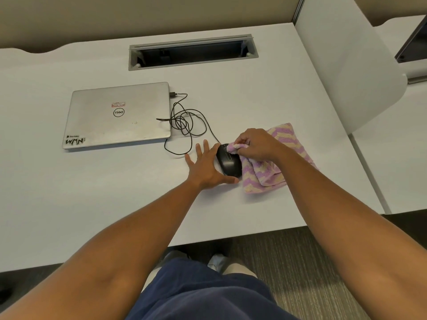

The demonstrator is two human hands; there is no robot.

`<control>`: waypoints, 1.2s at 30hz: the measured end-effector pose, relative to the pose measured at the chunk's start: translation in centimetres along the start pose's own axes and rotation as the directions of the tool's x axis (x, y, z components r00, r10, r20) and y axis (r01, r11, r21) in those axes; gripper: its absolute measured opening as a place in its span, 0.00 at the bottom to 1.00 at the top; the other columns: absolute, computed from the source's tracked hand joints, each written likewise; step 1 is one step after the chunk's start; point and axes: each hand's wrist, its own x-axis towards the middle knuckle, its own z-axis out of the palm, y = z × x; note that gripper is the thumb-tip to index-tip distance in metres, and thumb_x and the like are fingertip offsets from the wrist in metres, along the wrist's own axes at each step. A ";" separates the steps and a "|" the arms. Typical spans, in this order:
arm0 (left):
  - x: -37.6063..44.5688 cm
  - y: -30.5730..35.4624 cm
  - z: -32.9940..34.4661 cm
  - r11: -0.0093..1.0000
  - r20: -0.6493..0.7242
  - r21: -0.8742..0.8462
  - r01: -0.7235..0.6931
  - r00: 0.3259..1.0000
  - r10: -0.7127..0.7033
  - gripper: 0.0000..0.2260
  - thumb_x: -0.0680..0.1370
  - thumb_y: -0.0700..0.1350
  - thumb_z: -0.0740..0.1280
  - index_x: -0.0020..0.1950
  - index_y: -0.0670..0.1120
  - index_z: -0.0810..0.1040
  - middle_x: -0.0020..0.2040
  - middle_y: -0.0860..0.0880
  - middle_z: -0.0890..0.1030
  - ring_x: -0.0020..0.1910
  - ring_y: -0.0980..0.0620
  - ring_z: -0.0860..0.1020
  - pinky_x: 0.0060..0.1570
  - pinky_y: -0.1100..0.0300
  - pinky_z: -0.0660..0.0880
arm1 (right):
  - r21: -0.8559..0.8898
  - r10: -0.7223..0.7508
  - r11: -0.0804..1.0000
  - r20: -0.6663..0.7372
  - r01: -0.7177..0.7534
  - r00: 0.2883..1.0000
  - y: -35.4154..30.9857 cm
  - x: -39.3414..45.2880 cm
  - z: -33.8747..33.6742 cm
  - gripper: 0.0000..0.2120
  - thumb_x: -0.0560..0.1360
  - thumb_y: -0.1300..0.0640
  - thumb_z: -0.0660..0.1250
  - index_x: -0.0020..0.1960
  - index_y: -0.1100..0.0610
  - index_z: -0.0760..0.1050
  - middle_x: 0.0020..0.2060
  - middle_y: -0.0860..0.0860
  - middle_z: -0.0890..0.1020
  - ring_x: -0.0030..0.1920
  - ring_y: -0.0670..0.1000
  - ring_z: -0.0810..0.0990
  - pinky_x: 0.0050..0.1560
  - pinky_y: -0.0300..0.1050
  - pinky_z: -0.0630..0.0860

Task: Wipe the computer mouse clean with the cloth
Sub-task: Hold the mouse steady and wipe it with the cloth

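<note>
Mouse [227, 163] lies on desk [92, 192]. Its left side is braced by spread left hand [206, 166]; its front is hidden under cloth [268, 172] bunched in right hand [256, 144], fingertips largely concealed.

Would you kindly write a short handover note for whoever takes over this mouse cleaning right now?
Left hand: open, flat against the left side of the mouse, steadying it.
Right hand: shut on a bunched corner of the cloth, pressed on the mouse's front near the wheel.
The mouse sits on the desk.
Done: wiping is under way.
Left: body, sides and rear.
</note>
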 end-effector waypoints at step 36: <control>0.0 -0.1 -0.7 1.000 0.065 -0.017 0.007 0.998 -0.006 0.60 0.59 0.66 0.79 0.81 0.57 0.46 0.81 0.48 0.38 0.78 0.47 0.33 0.71 0.36 0.32 | -0.161 -0.014 0.987 -0.006 0.013 1.000 -2.4 1.4 2.6 0.14 0.73 0.62 0.70 0.58 0.55 0.83 0.53 0.53 0.76 0.53 0.54 0.76 0.50 0.46 0.77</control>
